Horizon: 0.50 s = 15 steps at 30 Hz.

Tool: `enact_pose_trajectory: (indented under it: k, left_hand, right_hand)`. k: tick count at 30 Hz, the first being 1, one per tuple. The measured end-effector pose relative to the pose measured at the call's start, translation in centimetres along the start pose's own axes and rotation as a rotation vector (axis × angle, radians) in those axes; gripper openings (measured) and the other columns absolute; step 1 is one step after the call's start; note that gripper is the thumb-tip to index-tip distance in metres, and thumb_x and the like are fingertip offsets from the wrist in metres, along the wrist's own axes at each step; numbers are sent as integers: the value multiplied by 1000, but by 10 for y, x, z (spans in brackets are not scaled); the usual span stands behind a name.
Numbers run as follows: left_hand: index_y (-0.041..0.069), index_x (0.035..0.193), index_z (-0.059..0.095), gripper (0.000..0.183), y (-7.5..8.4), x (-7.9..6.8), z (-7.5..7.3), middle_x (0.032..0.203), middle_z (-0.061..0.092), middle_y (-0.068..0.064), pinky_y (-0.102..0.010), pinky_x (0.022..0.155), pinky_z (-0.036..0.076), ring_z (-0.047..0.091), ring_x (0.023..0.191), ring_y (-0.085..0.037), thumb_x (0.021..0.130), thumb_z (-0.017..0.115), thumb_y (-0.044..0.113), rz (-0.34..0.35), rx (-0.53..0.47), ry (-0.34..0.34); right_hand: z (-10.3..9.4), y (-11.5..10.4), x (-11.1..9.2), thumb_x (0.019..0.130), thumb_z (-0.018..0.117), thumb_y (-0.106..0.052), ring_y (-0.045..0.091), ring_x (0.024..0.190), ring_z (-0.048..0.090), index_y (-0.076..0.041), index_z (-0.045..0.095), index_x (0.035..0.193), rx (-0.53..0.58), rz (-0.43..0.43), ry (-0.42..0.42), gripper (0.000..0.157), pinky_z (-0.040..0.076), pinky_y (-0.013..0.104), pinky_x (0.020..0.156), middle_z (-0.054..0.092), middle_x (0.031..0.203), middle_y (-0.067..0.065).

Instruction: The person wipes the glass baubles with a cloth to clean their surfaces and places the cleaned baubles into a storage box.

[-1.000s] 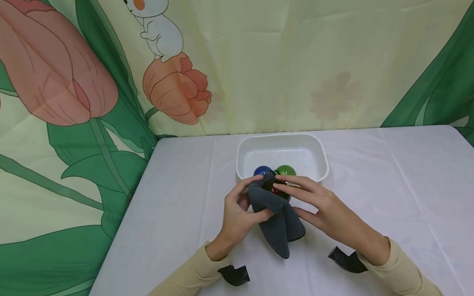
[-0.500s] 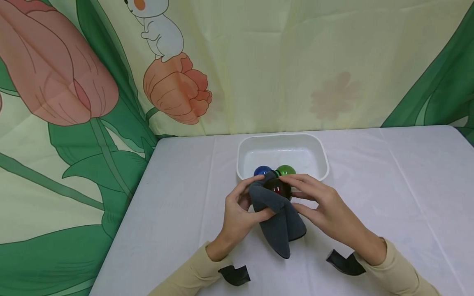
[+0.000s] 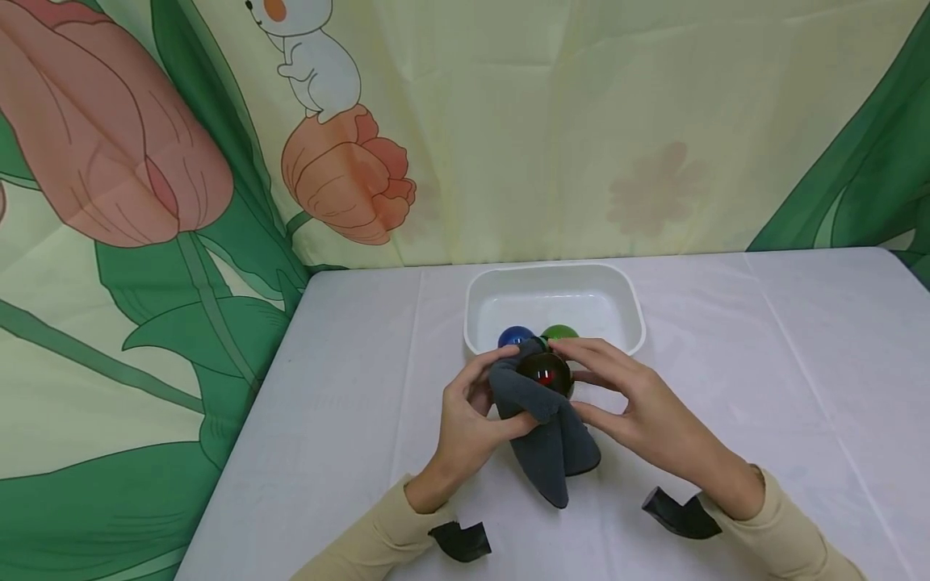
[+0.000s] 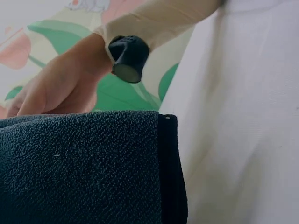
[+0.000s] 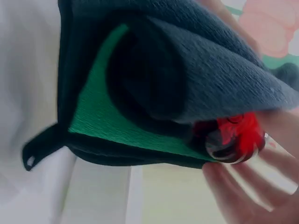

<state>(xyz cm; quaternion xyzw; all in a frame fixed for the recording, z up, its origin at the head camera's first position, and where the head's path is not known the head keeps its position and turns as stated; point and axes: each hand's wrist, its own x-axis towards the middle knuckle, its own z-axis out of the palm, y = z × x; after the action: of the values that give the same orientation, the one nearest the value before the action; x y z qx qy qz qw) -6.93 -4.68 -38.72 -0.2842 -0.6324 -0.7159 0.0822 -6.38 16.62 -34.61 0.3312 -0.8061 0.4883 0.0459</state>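
Note:
A dark blue-grey cloth (image 3: 538, 452) with dark edging is wrapped partly round a shiny dark red ball (image 3: 548, 371) in the head view. My left hand (image 3: 468, 420) grips the cloth from the left, thumb in front. From the right, my right hand (image 3: 632, 403) holds the ball between thumb and fingertips. In the right wrist view the ball (image 5: 236, 140) shows bright red streaks below a fold of cloth (image 5: 215, 70), whose green underside is exposed. Cloth (image 4: 79, 163) fills the lower left of the left wrist view; the ball is hidden there.
A white tray (image 3: 555, 274) stands behind the hands on the white-covered table (image 3: 349, 420). Against its near side show a blue ball (image 3: 514, 335) and a green ball (image 3: 559, 332), partly hidden. A flower-printed curtain (image 3: 508, 145) hangs behind the table.
My right fingers have drawn back from across the ball to its right side, so more of the ball shows. The left hand keeps its grip on the cloth, almost unmoved.

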Motion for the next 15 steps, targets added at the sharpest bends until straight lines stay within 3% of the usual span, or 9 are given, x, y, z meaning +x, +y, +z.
enact_pose_trajectory:
  k: [6,10,15]
  left_hand:
    - [-3,127,47,62,-2,-1,2,121,56,-20,-42,90,45,57,105,-29,70,71,-12,-2,-10,-4]
    - [-1,127,48,61,-5,-1,2,122,56,-19,-42,90,46,57,106,-30,72,72,-9,-4,-10,-7]
    - [0,127,48,61,-4,-1,4,120,57,-18,-41,89,47,58,104,-29,71,72,-9,-13,-7,7]
  right_hand:
    - [-5,0,-2,71,75,5,18,124,43,-17,45,137,-127,-66,-66,75,42,17,91,41,139,0]
    - [-4,2,-3,68,76,7,20,123,44,-16,49,134,-180,-144,-41,75,42,14,90,44,137,3]
    - [-3,3,-3,72,73,8,17,122,45,-18,47,135,-166,-88,-33,73,42,17,91,43,136,-1]
